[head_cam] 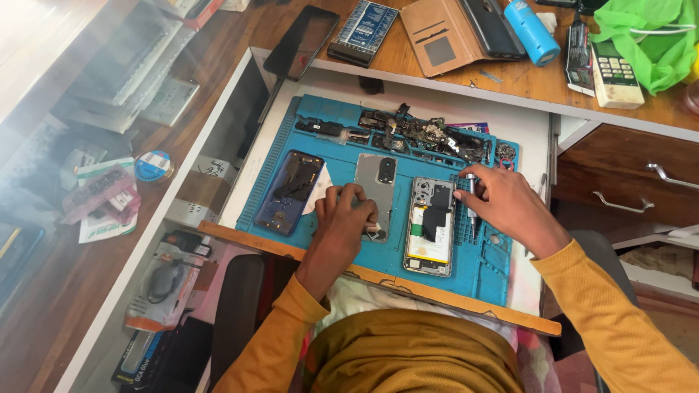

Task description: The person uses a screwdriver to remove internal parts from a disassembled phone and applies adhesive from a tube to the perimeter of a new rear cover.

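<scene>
Left hand [342,218] sits fingers curled down on the grey back cover [377,195], pressing or pinching something small and dark at its lower edge; I can't tell what. Cover lies flat mid-mat, camera cutout up top. Right hand [510,207] is closed around a slim metal screwdriver [470,195], held roughly upright, tip down just right of the opened phone [431,227].

That phone lies face down on the blue repair mat [489,276], battery and black flex exposed, between cover and right hand. A second handset, the dark opened phone [290,191], sits at the mat's left, just beside the left hand.

Risks as I read it:
- Driver tip is close to the bare battery. A slip sideways could nick the cell or the flex.
- Left wrist hangs over the mat's front edge near the wooden drawer lip [378,280]; a nudge could push the cover off or into the dark phone.
- Loose parts heap [426,135] along the mat's top is crowded. Screws set there could get lost or mixed.
- Mat runs near the drawer edge, so small parts could roll off.
</scene>
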